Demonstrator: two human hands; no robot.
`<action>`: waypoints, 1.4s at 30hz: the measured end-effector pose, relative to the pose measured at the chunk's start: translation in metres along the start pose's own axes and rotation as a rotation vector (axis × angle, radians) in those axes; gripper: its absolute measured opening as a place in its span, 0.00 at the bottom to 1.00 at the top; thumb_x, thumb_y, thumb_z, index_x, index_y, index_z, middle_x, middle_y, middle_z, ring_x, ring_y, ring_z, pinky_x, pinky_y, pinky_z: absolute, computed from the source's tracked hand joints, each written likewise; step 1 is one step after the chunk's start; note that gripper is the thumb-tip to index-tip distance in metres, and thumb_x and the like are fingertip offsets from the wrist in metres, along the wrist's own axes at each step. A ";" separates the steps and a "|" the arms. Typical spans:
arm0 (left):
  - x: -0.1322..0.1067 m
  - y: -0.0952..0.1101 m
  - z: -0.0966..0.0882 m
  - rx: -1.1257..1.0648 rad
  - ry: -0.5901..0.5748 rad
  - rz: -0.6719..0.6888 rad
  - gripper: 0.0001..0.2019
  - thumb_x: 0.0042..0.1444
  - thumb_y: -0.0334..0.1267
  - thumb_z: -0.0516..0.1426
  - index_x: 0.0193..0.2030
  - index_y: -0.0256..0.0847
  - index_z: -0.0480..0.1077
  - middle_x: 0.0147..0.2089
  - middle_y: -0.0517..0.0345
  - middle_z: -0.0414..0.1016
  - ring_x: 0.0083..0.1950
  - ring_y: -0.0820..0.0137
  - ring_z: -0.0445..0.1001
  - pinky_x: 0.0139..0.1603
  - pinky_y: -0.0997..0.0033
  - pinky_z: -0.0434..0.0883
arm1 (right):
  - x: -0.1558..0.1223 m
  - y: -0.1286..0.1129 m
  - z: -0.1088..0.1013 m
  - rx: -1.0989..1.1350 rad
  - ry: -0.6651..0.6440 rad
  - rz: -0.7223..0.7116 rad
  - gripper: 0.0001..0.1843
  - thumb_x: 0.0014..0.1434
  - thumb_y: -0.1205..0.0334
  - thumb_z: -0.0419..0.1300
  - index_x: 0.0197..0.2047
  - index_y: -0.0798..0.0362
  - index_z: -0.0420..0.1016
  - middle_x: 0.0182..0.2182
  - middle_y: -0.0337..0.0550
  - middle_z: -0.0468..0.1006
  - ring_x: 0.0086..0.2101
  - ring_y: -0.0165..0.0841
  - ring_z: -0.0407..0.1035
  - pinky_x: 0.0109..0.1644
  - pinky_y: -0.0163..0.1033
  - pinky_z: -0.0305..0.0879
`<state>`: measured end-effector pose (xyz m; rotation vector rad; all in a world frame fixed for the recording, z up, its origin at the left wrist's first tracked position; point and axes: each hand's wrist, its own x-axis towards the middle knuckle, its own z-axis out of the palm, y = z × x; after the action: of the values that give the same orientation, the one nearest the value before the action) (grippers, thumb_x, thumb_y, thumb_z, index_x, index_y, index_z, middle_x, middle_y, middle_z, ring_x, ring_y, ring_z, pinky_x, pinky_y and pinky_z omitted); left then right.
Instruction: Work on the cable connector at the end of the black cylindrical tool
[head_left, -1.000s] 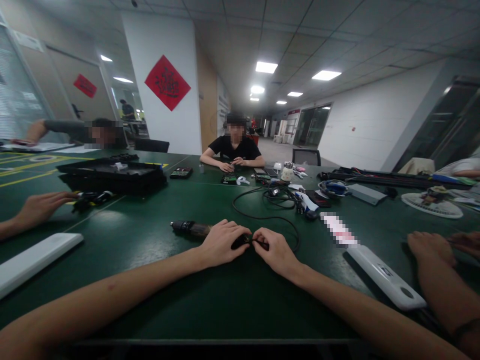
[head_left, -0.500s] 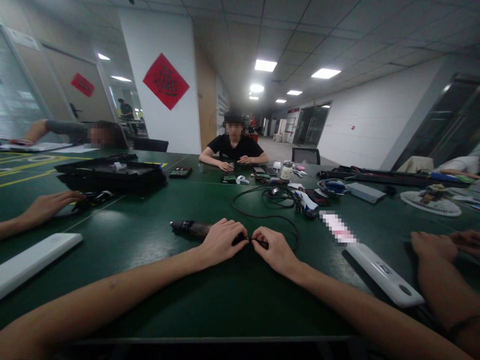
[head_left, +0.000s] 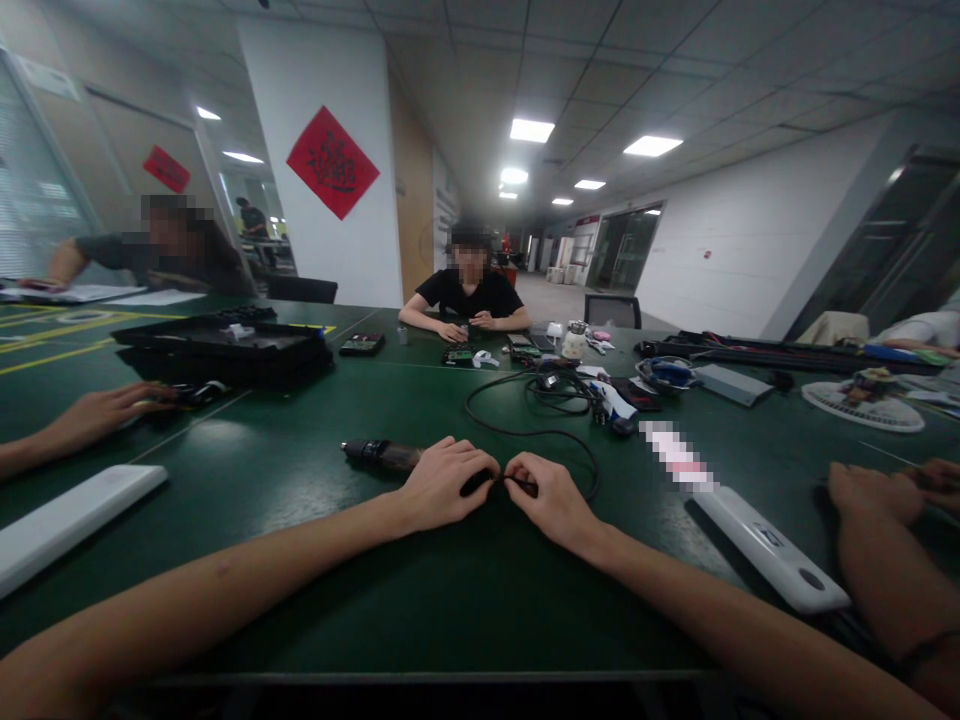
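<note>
Nearest up, the left hand (head_left: 450, 485) is wrapped round the back end of what looks like an electric screwdriver (head_left: 386, 456), lying on the green table (head_left: 495, 620) with its tip pointing left. Right hand's (head_left: 551, 500) just beside it, fingertips pinched on a black cable (head_left: 555, 433); can't tell if that's plugged in. Behind, there's a messy tangle of leads (head_left: 551, 383), then a person (head_left: 469, 295) in a black tee across the table.
</note>
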<state>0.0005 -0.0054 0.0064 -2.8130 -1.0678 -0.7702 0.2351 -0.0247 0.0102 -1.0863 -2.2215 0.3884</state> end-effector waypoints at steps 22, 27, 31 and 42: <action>0.000 0.002 -0.001 0.015 0.005 -0.010 0.07 0.67 0.43 0.57 0.49 0.47 0.72 0.46 0.60 0.80 0.47 0.65 0.76 0.49 0.59 0.64 | -0.001 0.000 0.001 0.016 0.000 0.003 0.04 0.67 0.65 0.61 0.45 0.51 0.75 0.37 0.40 0.76 0.35 0.32 0.70 0.39 0.36 0.66; 0.000 0.003 -0.002 0.022 0.016 -0.031 0.10 0.67 0.46 0.58 0.49 0.46 0.72 0.45 0.58 0.80 0.46 0.63 0.76 0.49 0.58 0.64 | -0.001 0.000 0.000 0.020 0.000 0.003 0.04 0.66 0.64 0.61 0.45 0.51 0.75 0.37 0.41 0.76 0.35 0.33 0.70 0.39 0.37 0.66; 0.000 0.002 -0.002 0.005 -0.010 0.013 0.08 0.67 0.43 0.56 0.50 0.48 0.73 0.48 0.59 0.80 0.48 0.64 0.76 0.50 0.59 0.64 | -0.001 0.001 0.000 0.014 -0.002 0.000 0.04 0.66 0.65 0.61 0.45 0.51 0.75 0.37 0.41 0.76 0.36 0.33 0.70 0.39 0.36 0.66; 0.001 0.002 0.000 0.024 -0.003 -0.018 0.08 0.67 0.44 0.57 0.49 0.47 0.72 0.45 0.59 0.80 0.47 0.64 0.76 0.50 0.59 0.64 | -0.001 0.001 0.002 0.016 0.005 -0.002 0.04 0.67 0.65 0.60 0.45 0.51 0.74 0.38 0.40 0.76 0.36 0.33 0.70 0.39 0.35 0.66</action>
<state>0.0019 -0.0064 0.0070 -2.7894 -1.0973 -0.7492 0.2353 -0.0245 0.0079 -1.0759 -2.2118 0.4013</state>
